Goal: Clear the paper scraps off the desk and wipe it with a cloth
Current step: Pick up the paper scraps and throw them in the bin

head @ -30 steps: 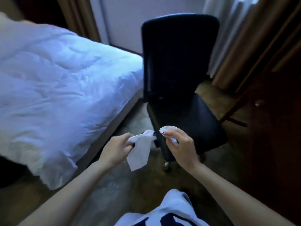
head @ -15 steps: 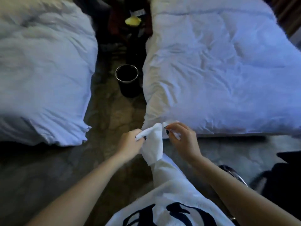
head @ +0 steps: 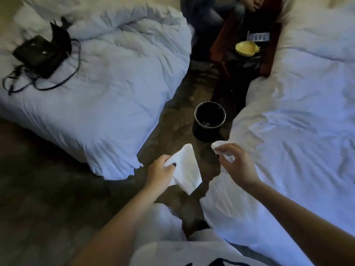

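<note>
My left hand (head: 160,170) grips a folded white paper tissue (head: 187,169) that hangs down from its fingers. My right hand (head: 235,163) pinches a smaller crumpled white paper scrap (head: 219,145), held apart from the tissue. Both hands hover low over the aisle floor between two beds. A round black waste bin (head: 209,120) with a shiny rim stands on the floor just beyond the hands, a little nearer the right one. No desk is in view.
A white-duvet bed (head: 107,96) lies on the left with a black bag (head: 41,54) and strap on it. Another white bed (head: 299,120) fills the right. A dark nightstand (head: 242,60) with a yellow dish (head: 246,48) stands behind the bin, and a seated person (head: 215,10) is at the top.
The view has swung from the black chair to the aisle between the beds and moved closer to the bin. My hands have drawn apart, splitting the tissue from the small scrap.
</note>
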A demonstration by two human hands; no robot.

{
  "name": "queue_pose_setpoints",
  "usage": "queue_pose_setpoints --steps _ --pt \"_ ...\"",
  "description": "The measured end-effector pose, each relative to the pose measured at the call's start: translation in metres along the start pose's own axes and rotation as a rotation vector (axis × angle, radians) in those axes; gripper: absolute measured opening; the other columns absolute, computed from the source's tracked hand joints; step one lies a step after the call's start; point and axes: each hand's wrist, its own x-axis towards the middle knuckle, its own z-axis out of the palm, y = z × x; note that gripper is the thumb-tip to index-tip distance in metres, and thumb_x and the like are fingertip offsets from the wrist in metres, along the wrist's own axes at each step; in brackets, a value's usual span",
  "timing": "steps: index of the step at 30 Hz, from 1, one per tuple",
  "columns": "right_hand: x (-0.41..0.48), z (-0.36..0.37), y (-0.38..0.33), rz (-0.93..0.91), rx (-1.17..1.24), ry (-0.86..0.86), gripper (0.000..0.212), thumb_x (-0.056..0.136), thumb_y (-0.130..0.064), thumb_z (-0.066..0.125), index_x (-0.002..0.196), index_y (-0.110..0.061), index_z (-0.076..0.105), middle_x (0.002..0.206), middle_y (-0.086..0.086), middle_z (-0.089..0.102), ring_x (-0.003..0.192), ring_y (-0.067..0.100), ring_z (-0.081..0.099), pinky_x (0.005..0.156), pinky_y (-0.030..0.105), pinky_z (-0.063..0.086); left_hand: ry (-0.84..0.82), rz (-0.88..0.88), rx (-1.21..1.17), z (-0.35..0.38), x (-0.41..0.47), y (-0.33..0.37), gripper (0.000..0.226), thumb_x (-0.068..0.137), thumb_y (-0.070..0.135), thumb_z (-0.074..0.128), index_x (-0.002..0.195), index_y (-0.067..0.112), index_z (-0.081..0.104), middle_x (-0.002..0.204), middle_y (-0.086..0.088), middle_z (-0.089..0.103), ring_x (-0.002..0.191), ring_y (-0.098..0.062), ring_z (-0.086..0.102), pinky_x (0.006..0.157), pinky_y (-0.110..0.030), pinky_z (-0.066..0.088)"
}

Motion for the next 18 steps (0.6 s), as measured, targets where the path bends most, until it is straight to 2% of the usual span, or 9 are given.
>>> queue_pose_setpoints --steps 4,7,10,12,15,18 --pt "0.088 0.031 0.008 0.064 0.023 -0.014 0.018 0.083 -0.003 0.066 0.099 -0.009 0.07 0.106 0.001 0.064 0.092 0.008 0.058 0.079 0.005 0.039 -0.019 -0.04 0.033 -0.027 0.089 0.011 0.025 0.093 0.023 0.055 0.116 0.014 0.055 0.111 -0.002 0.059 0.094 -0.013 0.053 0.079 -0.025 0.044" --pt "0.147 0.057 0.018 0.128 0.014 -0.005 0.019 0.083 -0.003 0.066 0.101 -0.007 0.069 0.111 0.005 0.064 0.098 0.015 0.061 0.083 0.012 0.044 -0.099 -0.087 0.061 -0.047 0.163 0.026 0.024 0.094 0.026 0.053 0.116 0.016 0.053 0.11 -0.003 0.057 0.096 -0.016 0.053 0.083 -0.031 0.048" --pt "0.196 0.074 0.021 0.246 0.035 0.05 0.021 0.084 -0.005 0.065 0.103 -0.008 0.068 0.113 0.007 0.064 0.101 0.019 0.062 0.085 0.02 0.048 -0.179 -0.135 0.063 -0.064 0.225 0.041 0.02 0.094 0.027 0.053 0.113 0.019 0.051 0.109 0.0 0.057 0.092 -0.014 0.053 0.076 -0.027 0.045" --pt "0.223 0.083 0.022 0.308 0.056 0.087 0.021 0.084 -0.005 0.065 0.104 -0.009 0.068 0.114 0.006 0.064 0.103 0.018 0.062 0.084 0.017 0.047 -0.234 -0.127 0.102 -0.069 0.262 0.053 0.022 0.094 0.027 0.053 0.114 0.018 0.052 0.111 -0.002 0.057 0.092 -0.013 0.053 0.075 -0.023 0.044" --pt "0.262 0.091 0.031 0.366 0.073 0.149 0.019 0.084 -0.006 0.065 0.102 -0.01 0.068 0.112 0.003 0.063 0.1 0.015 0.06 0.082 0.015 0.045 -0.288 -0.14 0.121 -0.065 0.315 0.075 0.024 0.095 0.026 0.052 0.117 0.017 0.054 0.109 -0.002 0.056 0.089 -0.014 0.053 0.08 -0.024 0.045" --pt "0.29 0.094 0.054 0.422 0.096 0.178 0.017 0.084 -0.006 0.064 0.099 -0.011 0.069 0.104 -0.004 0.059 0.093 0.01 0.058 0.079 0.014 0.044 -0.344 -0.168 0.088 -0.044 0.354 0.096 0.019 0.096 0.023 0.05 0.113 0.016 0.053 0.098 0.0 0.053 0.084 -0.013 0.05 0.074 -0.023 0.044"
